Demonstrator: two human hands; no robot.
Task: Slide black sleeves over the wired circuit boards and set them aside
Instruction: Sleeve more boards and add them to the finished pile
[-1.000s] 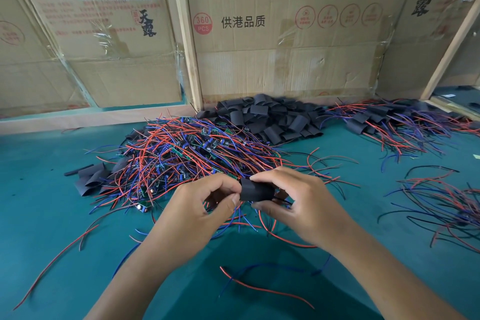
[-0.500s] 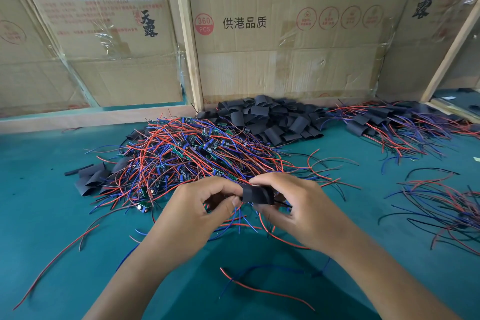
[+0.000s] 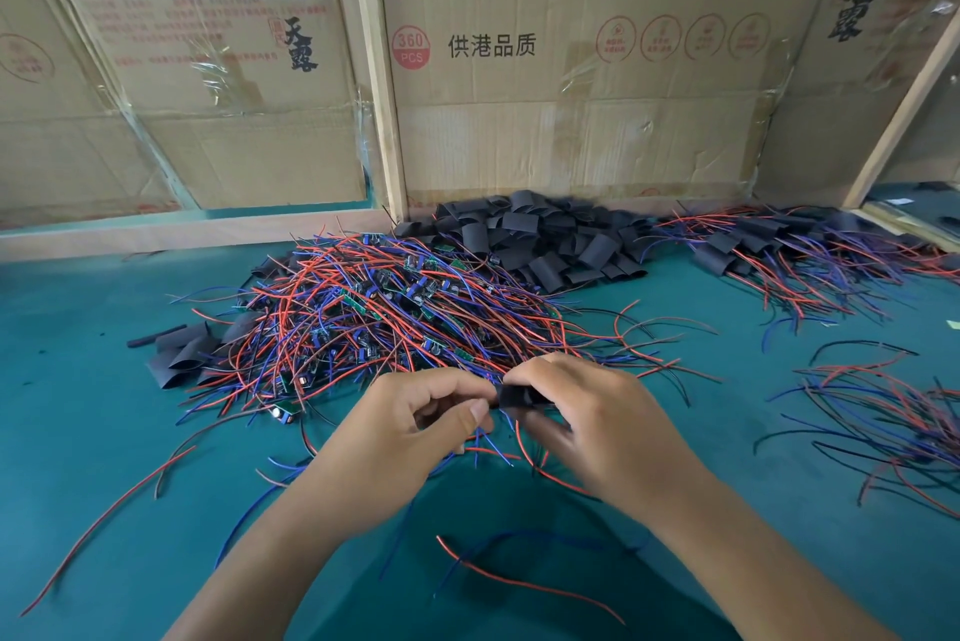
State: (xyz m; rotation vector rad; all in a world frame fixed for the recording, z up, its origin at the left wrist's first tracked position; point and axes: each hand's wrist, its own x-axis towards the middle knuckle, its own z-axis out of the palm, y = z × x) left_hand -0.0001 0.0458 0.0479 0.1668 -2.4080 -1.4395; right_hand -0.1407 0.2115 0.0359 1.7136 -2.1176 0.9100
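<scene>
Two hands meeting low over the green tabletop [image 3: 78,432], much as in the frame a second back, only drawn a shade closer together. Right hand [image 3: 602,427] pinching a black sleeve [image 3: 519,396] between thumb and curled fingers; more of the sleeve covered by those fingers than before. Left hand [image 3: 410,437] curled, thumb tip pressed toward forefinger right at the sleeve's left end; whatever it grips there hidden, red and blue wires trailing down beneath both hands. Circuit board itself not visible.

Beyond the hands, touching their far side: large tangle of wired boards [image 3: 374,313], unchanged. Farther back, against the cardboard wall [image 3: 571,131]: heap of loose sleeves [image 3: 535,240]. Far right of the hands: sleeved boards set aside in a pile [image 3: 779,250]. Nearer right: spread of loose wires [image 3: 883,411]. Left of the tangle: a few flat sleeves [image 3: 176,354]. Nearest, below the wrists: single red wire [image 3: 519,583].
</scene>
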